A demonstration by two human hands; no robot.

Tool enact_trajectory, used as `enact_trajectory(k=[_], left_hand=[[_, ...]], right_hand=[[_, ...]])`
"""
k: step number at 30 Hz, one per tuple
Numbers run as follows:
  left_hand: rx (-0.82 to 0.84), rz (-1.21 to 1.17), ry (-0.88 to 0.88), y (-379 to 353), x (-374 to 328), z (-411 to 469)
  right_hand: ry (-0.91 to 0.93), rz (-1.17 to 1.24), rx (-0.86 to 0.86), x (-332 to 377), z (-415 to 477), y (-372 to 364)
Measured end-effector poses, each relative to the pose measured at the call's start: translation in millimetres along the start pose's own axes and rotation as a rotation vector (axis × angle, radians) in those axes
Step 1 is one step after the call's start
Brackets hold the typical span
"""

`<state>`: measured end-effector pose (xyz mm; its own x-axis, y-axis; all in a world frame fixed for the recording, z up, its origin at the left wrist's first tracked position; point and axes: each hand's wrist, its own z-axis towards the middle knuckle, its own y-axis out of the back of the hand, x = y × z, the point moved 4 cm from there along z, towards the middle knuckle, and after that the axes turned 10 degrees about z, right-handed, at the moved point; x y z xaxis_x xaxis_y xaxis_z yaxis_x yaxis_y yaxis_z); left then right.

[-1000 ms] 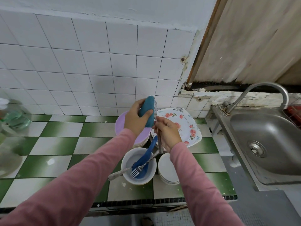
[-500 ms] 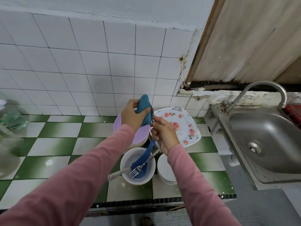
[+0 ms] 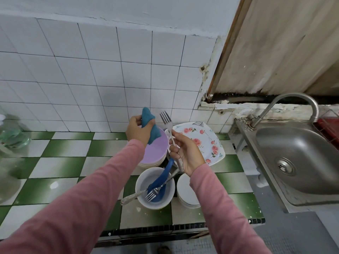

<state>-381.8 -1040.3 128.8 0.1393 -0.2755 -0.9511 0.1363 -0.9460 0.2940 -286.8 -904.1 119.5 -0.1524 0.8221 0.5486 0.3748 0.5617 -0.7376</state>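
Nearest: two pink sleeves come in from the bottom edge, over the green-and-white tiled counter (image 3: 64, 162).

White bowl (image 3: 157, 205) near the counter's front edge. In it lie a blue spoon (image 3: 166, 176), its handle leaning up over the far rim, and a metal fork (image 3: 152, 194) with its tines down in the bowl. A patterned handle (image 3: 132, 196) sticks out over the left rim. Just right of the bowl is a stack of white saucers (image 3: 185, 191).

Above the bowl, the right hand (image 3: 185, 154) has its fingers curled round the lower handle of a steel fork (image 3: 167, 121). The fork is held upright, tines up, raised over the dishes. There may be a second handle in the same grip; that spot is too cluttered to be sure.

Left hand (image 3: 136, 130), at the same height: fingers and thumb clamp a bunched teal cloth (image 3: 148, 123). The cloth is just beside the fork, not touching it.

Behind the hands: a stack topped by a purple plate (image 3: 156, 151), then a floral plate (image 3: 205, 140) to its right.

Far right: steel sink (image 3: 293, 153) with a curved tap (image 3: 293, 98). Far left: a clear bottle (image 3: 12, 136), against the white tiled wall.
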Motion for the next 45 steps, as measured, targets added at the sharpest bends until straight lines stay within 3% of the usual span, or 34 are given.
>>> enact_trajectory(k=[6,14,19,24,26,29,35,42,45], left_hand=[[0.037,-0.011,-0.188,-1.8,-11.8,-16.6],[0.29,0.342,-0.726,-20.8,-32.5,-40.8],[0.364,0.49,-0.895,-15.7,-36.3,-39.1],[0.562,0.604,-0.988,-13.0,-40.4,-45.0],[0.588,0.574,-0.869,-14.4,-35.6,-48.6],[0.618,0.421,-0.489,-22.1,-22.0,-52.0],[0.792,0.061,-0.056,-68.9,-15.8,-77.2],[1.024,-0.188,0.315,-148.6,-36.5,-166.7],[1.125,-0.122,0.296,-187.7,-45.7,-206.6]], right_hand=[[0.005,0.119,-0.013,9.8,1.4,-6.0],[0.136,0.02,-0.045,19.3,9.5,-12.1],[0.158,-0.025,-0.087,23.3,9.1,-7.7],[0.209,-0.085,-0.164,35.1,-2.1,-1.6],[0.275,-0.118,-0.185,44.9,-10.6,5.7],[0.368,-0.17,-0.218,61.9,-31.9,19.6],[0.51,-0.282,-0.375,89.2,-76.7,67.1],[0.724,-0.474,-0.536,138.0,-146.5,125.5],[0.764,-0.512,-0.576,165.6,-182.9,158.4]])
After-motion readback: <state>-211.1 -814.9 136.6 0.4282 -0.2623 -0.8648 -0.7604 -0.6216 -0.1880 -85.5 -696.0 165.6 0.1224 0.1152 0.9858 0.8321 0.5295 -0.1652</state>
